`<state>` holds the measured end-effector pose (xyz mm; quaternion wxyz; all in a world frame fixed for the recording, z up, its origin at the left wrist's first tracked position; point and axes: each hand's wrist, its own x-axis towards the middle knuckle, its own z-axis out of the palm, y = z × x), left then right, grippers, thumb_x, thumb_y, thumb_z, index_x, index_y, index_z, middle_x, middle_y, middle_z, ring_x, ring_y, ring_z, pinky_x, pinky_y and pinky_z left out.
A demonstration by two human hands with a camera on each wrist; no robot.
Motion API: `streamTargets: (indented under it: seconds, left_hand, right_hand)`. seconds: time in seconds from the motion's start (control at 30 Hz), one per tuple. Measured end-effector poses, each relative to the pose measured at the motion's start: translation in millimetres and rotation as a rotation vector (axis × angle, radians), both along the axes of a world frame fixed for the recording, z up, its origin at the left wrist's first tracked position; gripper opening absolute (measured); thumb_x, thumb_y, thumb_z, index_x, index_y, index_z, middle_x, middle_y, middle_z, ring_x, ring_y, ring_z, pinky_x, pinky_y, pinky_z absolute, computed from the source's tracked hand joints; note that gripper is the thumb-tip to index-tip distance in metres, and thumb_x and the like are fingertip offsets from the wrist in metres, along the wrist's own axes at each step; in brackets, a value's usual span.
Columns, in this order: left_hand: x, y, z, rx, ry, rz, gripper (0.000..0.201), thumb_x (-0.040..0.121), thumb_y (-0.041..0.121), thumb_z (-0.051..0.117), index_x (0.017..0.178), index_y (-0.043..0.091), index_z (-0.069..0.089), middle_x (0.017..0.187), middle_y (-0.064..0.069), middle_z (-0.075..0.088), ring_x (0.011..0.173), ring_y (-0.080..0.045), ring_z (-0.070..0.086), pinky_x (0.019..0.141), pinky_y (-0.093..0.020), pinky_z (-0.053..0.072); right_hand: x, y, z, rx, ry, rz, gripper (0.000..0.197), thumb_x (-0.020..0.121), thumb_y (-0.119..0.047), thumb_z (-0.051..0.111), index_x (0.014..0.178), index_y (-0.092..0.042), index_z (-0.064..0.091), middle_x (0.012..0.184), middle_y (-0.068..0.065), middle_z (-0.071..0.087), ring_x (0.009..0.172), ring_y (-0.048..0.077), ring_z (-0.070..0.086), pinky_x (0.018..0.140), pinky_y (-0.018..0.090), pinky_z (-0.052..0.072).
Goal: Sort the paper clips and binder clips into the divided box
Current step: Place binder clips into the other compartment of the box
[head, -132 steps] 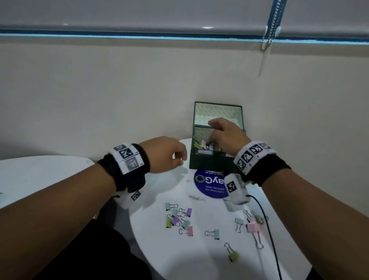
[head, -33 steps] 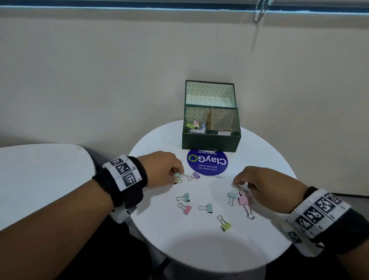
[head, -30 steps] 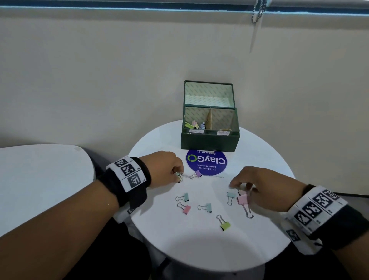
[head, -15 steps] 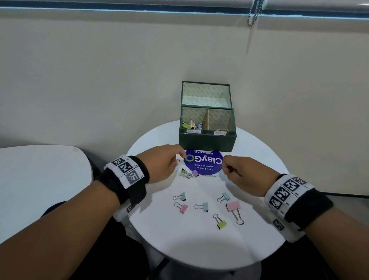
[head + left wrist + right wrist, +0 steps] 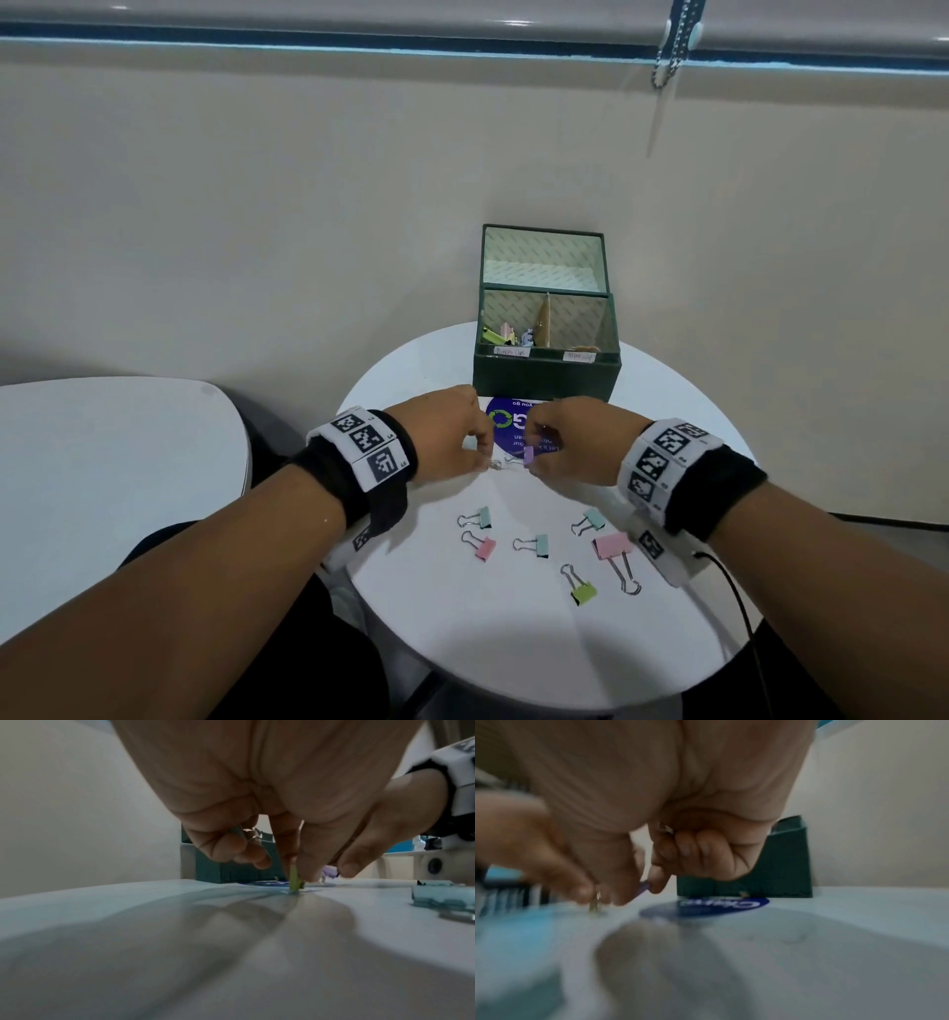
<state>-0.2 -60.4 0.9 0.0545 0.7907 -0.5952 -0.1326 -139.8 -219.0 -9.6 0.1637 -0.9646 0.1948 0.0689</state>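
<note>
The purple clip [image 5: 528,454] sits at the near edge of the blue sticker [image 5: 515,426], pinched in the fingertips of the right hand [image 5: 575,444]; the right-wrist view shows that hand's other fingers curled, with a glint of metal tucked among them. Just beside it, the left hand [image 5: 445,440] pinches a green clip [image 5: 295,880] against the table [image 5: 493,637], with a wire loop lying between the two hands; its curled fingers also enclose something metallic, seen in the left-wrist view. The two hands nearly touch. Behind the sticker stands the green box [image 5: 547,371], lid upright, with several clips in its left compartment; the contents of the right one cannot be made out. Nearer the viewer, six clips lie loose: three teal [image 5: 538,545], two pink [image 5: 611,546], one lime [image 5: 583,593].
</note>
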Motion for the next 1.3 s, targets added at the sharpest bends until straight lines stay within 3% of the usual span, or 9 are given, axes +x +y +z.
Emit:
streamTargets:
  seconds: [0.1, 0.2, 0.3, 0.43, 0.73, 0.87, 1.07, 1.17, 1.3]
  left_hand:
    - [-1.5, 0.8, 0.8, -0.075, 0.044, 0.002, 0.005, 0.090, 0.029, 0.063, 0.089, 0.026, 0.066, 0.099, 0.010, 0.059, 0.088, -0.012, 0.056, 0.076, -0.024, 0.045]
    - [-5.4, 2.0, 0.7, -0.123, 0.104, -0.008, 0.008, 0.088, 0.020, 0.060, 0.088, 0.027, 0.060, 0.080, 0.017, 0.057, 0.075, -0.006, 0.053, 0.063, -0.017, 0.039]
    - [-7.4, 2.9, -0.2, -0.052, 0.190, -0.041, 0.028, 0.094, 0.015, 0.050, 0.110, 0.036, 0.059, 0.093, 0.020, 0.057, 0.083, -0.004, 0.055, 0.069, -0.019, 0.043]
    - [-4.0, -0.5, -4.1, 0.037, 0.207, -0.094, 0.032, 0.099, 0.016, 0.043, 0.104, 0.035, 0.069, 0.116, 0.010, 0.058, 0.109, -0.010, 0.053, 0.096, -0.028, 0.045]
    - [5.5, -6.1, -7.7, -0.103, 0.092, -0.013, 0.028, 0.104, 0.021, 0.041, 0.122, 0.023, 0.063, 0.124, 0.004, 0.057, 0.110, -0.010, 0.052, 0.086, -0.016, 0.036]
    - [6.5, -5.1, -6.1, -0.180, 0.061, 0.019, 0.031, 0.104, 0.018, 0.040, 0.125, 0.021, 0.062, 0.125, 0.002, 0.058, 0.113, -0.015, 0.055, 0.087, -0.018, 0.037]
    - [4.4, -7.7, 5.2, -0.252, -0.080, 0.065, 0.028, 0.101, 0.017, 0.042, 0.123, 0.022, 0.059, 0.119, 0.001, 0.058, 0.102, -0.017, 0.056, 0.086, -0.027, 0.045]
    - [6.4, -20.3, 19.3, -0.356, -0.026, 0.097, 0.027, 0.100, 0.013, 0.042, 0.120, 0.023, 0.058, 0.114, 0.003, 0.057, 0.095, -0.013, 0.052, 0.085, -0.026, 0.043]
    - [17.0, -55.6, 42.9, -0.430, 0.048, 0.098, 0.028, 0.099, 0.008, 0.042, 0.114, 0.021, 0.061, 0.109, 0.004, 0.059, 0.095, -0.015, 0.056, 0.085, -0.028, 0.047]
  right_hand:
    - [-20.3, -15.6, 13.2, 0.639, -0.248, -0.170, 0.011, 0.079, -0.011, 0.064, 0.081, -0.012, 0.053, 0.068, -0.003, 0.051, 0.061, 0.016, 0.045, 0.051, 0.027, 0.039]
    - [-43.9, -29.7, 21.9, 1.471, -0.513, -0.379, 0.025, 0.057, -0.009, 0.061, 0.082, -0.010, 0.057, 0.072, 0.008, 0.052, 0.057, 0.019, 0.044, 0.046, 0.022, 0.030]
    - [-55.5, -31.4, 25.9, 1.690, -0.600, -0.490, 0.022, 0.067, -0.010, 0.053, 0.087, -0.008, 0.063, 0.083, 0.013, 0.061, 0.061, 0.020, 0.054, 0.043, 0.023, 0.044]
    - [-44.3, -26.8, 32.8, 1.534, -0.542, -0.605, 0.032, 0.079, 0.010, 0.030, 0.084, -0.007, 0.057, 0.078, 0.013, 0.057, 0.061, 0.018, 0.051, 0.046, 0.021, 0.050]
    - [58.2, -27.3, 87.3, 1.063, -0.667, -0.566, 0.027, 0.086, 0.018, 0.036, 0.102, 0.016, 0.059, 0.090, 0.012, 0.061, 0.077, 0.022, 0.058, 0.068, 0.030, 0.050]
    - [66.6, -24.1, 93.4, 0.546, -0.531, -0.411, 0.039, 0.093, -0.002, 0.052, 0.129, -0.010, 0.064, 0.144, 0.004, 0.055, 0.123, 0.023, 0.056, 0.102, 0.031, 0.043]
    - [-14.8, -21.7, 60.0, 0.308, -0.428, -0.318, 0.012, 0.095, -0.014, 0.062, 0.103, -0.021, 0.068, 0.105, -0.003, 0.068, 0.095, 0.016, 0.064, 0.081, 0.028, 0.051]
    - [-58.8, -27.3, 35.7, 0.187, -0.133, -0.197, 0.019, 0.092, -0.020, 0.068, 0.108, -0.031, 0.066, 0.112, -0.010, 0.060, 0.099, 0.010, 0.059, 0.087, 0.027, 0.047]
    - [-84.8, -25.7, 13.6, 0.095, -0.064, -0.182, 0.030, 0.088, -0.021, 0.069, 0.109, -0.041, 0.063, 0.117, -0.010, 0.054, 0.105, 0.008, 0.055, 0.093, 0.025, 0.045]
